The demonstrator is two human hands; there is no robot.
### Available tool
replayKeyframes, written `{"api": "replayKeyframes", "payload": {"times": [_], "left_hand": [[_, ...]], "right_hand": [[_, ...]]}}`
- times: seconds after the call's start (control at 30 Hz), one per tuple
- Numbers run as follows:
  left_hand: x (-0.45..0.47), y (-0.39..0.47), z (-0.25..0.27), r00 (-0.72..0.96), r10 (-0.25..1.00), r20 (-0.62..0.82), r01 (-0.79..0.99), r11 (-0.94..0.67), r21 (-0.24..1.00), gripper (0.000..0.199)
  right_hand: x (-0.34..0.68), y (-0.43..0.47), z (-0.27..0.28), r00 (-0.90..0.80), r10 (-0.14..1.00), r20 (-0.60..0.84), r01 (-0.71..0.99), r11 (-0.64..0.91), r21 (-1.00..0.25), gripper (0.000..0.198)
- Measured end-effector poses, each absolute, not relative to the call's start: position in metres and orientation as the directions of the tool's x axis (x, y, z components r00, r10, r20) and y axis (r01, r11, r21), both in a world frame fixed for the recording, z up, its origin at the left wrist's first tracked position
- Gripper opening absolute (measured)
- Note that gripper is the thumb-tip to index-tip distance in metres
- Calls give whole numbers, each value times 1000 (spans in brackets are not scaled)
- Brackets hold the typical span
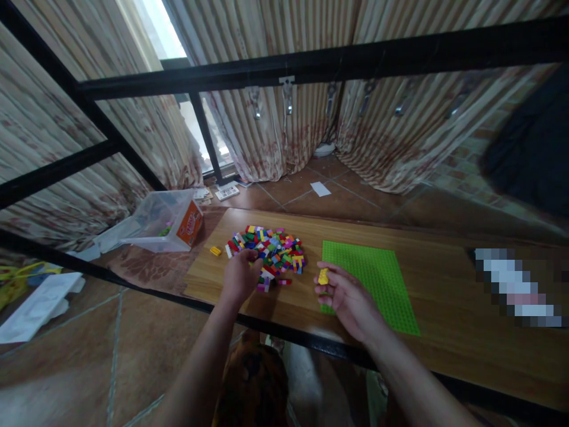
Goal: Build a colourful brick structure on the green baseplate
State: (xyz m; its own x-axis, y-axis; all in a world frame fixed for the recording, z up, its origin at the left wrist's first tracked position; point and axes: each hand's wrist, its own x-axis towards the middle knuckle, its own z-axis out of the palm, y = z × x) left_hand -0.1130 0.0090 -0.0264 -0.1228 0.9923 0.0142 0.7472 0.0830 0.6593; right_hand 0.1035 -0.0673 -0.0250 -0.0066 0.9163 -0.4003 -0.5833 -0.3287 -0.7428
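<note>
A heap of small toy bricks in many colours point(273, 246) lies on the wooden table point(448, 296). At the heap's near left edge is my left hand point(242, 276), its fingers curled down among the bricks; what they hold, if anything, is hidden. My right hand point(344, 296) is turned partly palm up over the left edge of a green studded baseplate point(377, 279). Between its thumb and fingers it grips yellow toy bricks point(323, 276). One more yellow brick point(216, 251) rests alone to the left of the heap.
A clear plastic bin point(164, 222) with an orange label stands beyond the table's left end. Black metal bars point(311, 68) with hanging clips cross above the table. A white moulded tray point(40, 305) lies on the floor at left. A blurred patch covers something at right.
</note>
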Motion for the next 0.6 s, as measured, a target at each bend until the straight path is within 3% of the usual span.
{"api": "replayKeyframes", "payload": {"times": [0.1, 0.17, 0.27, 0.37, 0.6], "left_hand": [[-112, -4, -22, -112, 981, -161, 279, 187, 942, 29], [-102, -17, -17, -51, 966, -255, -5, 255, 967, 36], [-80, -38, -12, 22, 948, -319, -263, 313, 912, 37], [-60, -53, -13, 50, 952, -302, -355, 299, 886, 34], [-43, -61, -22, 38, 962, -271, -326, 268, 907, 27]], "right_hand": [[95, -67, -26, -76, 909, -410, -588, -373, -717, 32], [86, -65, -25, -75, 913, -401, -542, -375, -752, 33], [72, -62, -25, -47, 940, -337, -430, -324, -843, 38], [65, -59, -28, -10, 962, -273, -345, -260, -902, 39], [71, -55, -38, 95, 985, -142, -147, -128, -981, 27]]}}
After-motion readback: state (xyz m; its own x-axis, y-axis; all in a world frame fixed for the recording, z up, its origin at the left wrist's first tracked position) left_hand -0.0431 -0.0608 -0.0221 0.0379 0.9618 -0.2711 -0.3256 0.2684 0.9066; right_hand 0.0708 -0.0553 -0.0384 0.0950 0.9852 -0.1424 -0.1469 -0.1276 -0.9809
